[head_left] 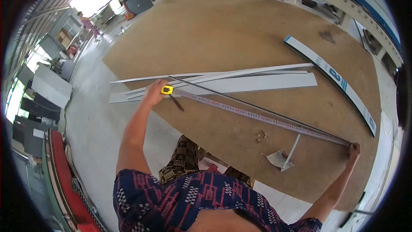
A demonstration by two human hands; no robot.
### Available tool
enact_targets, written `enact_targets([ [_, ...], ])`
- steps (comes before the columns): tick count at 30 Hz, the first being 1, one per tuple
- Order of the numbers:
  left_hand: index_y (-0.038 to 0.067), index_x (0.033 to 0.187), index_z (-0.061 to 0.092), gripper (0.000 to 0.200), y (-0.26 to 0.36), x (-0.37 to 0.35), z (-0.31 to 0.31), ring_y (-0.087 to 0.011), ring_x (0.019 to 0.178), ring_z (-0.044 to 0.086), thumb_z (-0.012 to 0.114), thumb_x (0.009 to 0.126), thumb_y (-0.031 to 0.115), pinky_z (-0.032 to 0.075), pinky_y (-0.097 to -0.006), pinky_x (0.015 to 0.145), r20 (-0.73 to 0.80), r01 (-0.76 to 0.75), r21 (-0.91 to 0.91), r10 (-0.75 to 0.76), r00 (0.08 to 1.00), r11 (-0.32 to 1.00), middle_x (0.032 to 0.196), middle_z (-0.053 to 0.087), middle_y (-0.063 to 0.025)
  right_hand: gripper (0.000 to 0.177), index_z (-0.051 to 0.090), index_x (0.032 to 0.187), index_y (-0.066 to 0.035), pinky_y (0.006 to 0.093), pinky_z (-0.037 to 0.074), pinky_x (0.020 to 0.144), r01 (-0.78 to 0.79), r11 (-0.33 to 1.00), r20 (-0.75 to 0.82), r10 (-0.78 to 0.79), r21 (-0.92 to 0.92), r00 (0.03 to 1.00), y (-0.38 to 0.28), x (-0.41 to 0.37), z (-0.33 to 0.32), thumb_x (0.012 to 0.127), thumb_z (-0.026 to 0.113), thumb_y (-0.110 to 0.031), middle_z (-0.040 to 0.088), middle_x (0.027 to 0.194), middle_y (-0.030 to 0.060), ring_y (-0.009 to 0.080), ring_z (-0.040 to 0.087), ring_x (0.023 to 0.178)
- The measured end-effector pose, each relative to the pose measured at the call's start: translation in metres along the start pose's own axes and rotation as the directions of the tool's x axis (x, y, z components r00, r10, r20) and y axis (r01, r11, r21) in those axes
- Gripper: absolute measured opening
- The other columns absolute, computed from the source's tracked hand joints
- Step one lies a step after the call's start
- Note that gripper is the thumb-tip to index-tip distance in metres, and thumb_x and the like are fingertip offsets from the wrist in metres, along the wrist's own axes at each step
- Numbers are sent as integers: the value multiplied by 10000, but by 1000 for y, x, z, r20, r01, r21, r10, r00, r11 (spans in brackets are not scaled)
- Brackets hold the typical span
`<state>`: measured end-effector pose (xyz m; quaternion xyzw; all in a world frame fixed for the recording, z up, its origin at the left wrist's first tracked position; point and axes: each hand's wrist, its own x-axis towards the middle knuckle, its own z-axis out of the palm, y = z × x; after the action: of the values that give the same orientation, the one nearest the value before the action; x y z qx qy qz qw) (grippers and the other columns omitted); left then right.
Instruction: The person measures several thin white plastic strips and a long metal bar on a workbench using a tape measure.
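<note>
My left hand [155, 93] is closed around a yellow tape measure [167, 90] at the left edge of the brown board. Its white blade [240, 111] is pulled out across the board to the right. At the far end, my right hand [354, 151] pinches the tip of the blade, beside the end of a thin dark strip [257, 108]. That strip lies nearly alongside the blade, its other end just above my left hand. A dark pen-like tool [176, 102] rests below the tape case. Whether my right fingers also grip the strip is hidden.
Several long white and grey strips [274, 82] lie across the brown board [240, 30]. A curved, printed white strip [337, 79] is at the right. Nearer me are small brown pieces [261, 136] and a clear plastic bag [280, 160]. Another person [89, 25] stands far left.
</note>
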<state>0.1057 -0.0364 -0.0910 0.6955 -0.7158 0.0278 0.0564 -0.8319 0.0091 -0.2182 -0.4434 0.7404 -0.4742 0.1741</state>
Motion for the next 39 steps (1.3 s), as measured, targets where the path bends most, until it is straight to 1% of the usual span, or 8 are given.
enact_targets([
  [4, 159, 1026, 536, 346, -30, 5, -5, -312, 933, 570, 636, 709, 62, 465, -427, 766, -94, 128, 44, -124, 988, 991, 1015, 546, -81, 76, 571, 903, -41, 230, 369, 709, 7, 1000, 25, -7, 0, 1000, 7, 3, -3, 835, 544, -65, 491, 817, -9, 105, 452, 774],
  [8, 171, 1035, 533, 345, -41, 24, -13, -294, 937, 574, 631, 723, 61, 473, -410, 769, -37, 158, 145, -154, 987, 977, 1007, 546, -68, 57, 553, 886, -52, 204, 339, 699, -75, 994, 75, 69, 80, 995, 22, 11, -6, 833, 533, -43, 449, 798, -29, 82, 421, 763],
  [11, 153, 1018, 535, 352, -34, 36, -16, -303, 927, 566, 686, 702, 123, 467, -407, 767, -26, 184, 163, -183, 983, 969, 1000, 549, -81, 61, 547, 888, -55, 198, 331, 701, -15, 1000, 53, 16, -13, 998, 21, 9, -5, 832, 531, -39, 443, 796, -34, 71, 415, 763],
  [17, 149, 1026, 528, 358, -47, 50, 3, -293, 960, 556, 689, 707, 136, 462, -408, 785, -16, 177, 181, -177, 984, 967, 1015, 540, -81, 152, 572, 959, -25, 262, 373, 806, -118, 988, -23, 121, 96, 992, 27, 10, -7, 808, 573, -39, 515, 870, 2, 125, 474, 850],
  [20, 154, 1053, 515, 378, -43, 51, 2, -307, 934, 577, 637, 713, 44, 472, -419, 780, -6, 144, 163, -145, 989, 976, 1042, 544, -90, 147, 578, 954, -19, 261, 370, 822, -83, 995, 88, 77, 57, 993, 6, 1, -10, 812, 561, -50, 517, 874, 6, 127, 475, 862],
  [29, 139, 1052, 518, 386, -47, 53, 13, -323, 927, 572, 652, 703, 42, 467, -424, 780, -4, 136, 134, -137, 991, 982, 1031, 542, -99, 125, 576, 948, -27, 242, 375, 778, -50, 998, 37, 52, -43, 998, 30, 13, -11, 833, 567, -73, 519, 872, 1, 114, 478, 846],
  [35, 136, 1046, 517, 413, -57, 53, 23, -335, 924, 569, 674, 678, 34, 469, -427, 775, -45, 88, 119, -83, 996, 989, 1026, 541, -109, 172, 589, 992, -15, 246, 385, 789, -97, 991, -12, 96, -90, 995, -16, -8, -3, 831, 572, -74, 558, 915, 21, 124, 495, 868],
  [39, 127, 1037, 508, 399, -50, 57, 18, -337, 927, 568, 668, 684, 36, 468, -434, 771, 9, 95, 122, -97, 995, 988, 1026, 540, -117, 167, 596, 992, -30, 245, 391, 773, -128, 992, -40, 128, 23, 991, -6, -5, -1, 831, 566, -66, 565, 899, 15, 123, 504, 856],
])
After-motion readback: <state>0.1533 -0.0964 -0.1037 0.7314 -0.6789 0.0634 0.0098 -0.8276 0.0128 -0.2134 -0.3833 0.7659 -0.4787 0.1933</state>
